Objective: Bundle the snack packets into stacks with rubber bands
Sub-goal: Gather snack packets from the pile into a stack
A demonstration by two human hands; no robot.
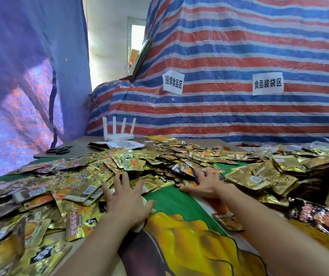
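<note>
Gold snack packets (131,162), too many to count, heap over our green printed cloth (171,198), with striped tarpaulin (239,56) behind. One router (118,136), one scissors (59,150). Our left hand (125,198) and right hand (205,184) press the heap, fingers spread flat.

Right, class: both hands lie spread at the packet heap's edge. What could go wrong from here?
The loose packets lie at all angles, so what the left hand and right hand gather may stack unevenly. Raking could push loose ones into the stacks at the right. With no rubber band in view, bundling may stall.
</note>
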